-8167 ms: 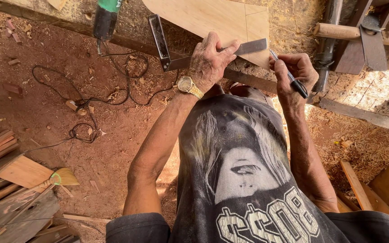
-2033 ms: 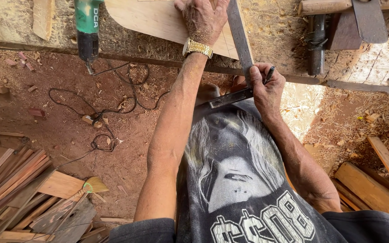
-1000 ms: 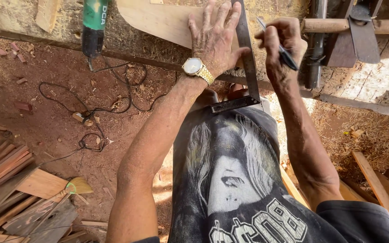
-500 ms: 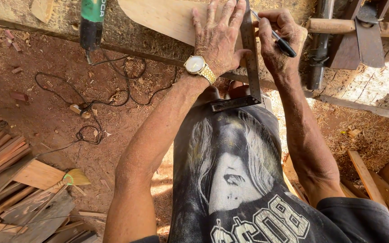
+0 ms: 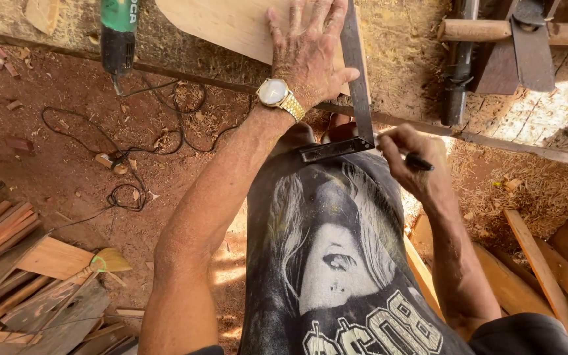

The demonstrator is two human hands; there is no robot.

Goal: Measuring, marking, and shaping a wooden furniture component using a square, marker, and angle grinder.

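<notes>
metal square (image 5: 353,85) is pinned flat against the pale wooden board (image 5: 228,26) on the bench (image 5: 402,59), its long blade running up the board's right edge and its short arm jutting out below the bench edge, over the person's dark printed shirt (image 5: 336,263). it is held down by the left hand (image 5: 310,49), whose fingers are spread wide and pressed flat, the palm on the board and the thumb side touching the blade. a gold wristwatch (image 5: 276,94) is worn on that wrist. the right hand (image 5: 412,164) is kept just beside the square's corner, its fingers pinched around a dark pen (image 5: 419,161), which is laid nearly level and pointed away from the blade. further out, sawdust is spread over the bench, and a green power drill (image 5: 118,33) is laid at its left end, its black cord (image 5: 119,151) looped over the red dirt floor (image 5: 47,138). a dark clamp-like tool (image 5: 458,66) and a round wooden handle (image 5: 488,29) are seen at the right of the bench. scrap timber (image 5: 14,263) is piled at the lower left, and planks (image 5: 547,276) are leaned at the lower right.
</notes>
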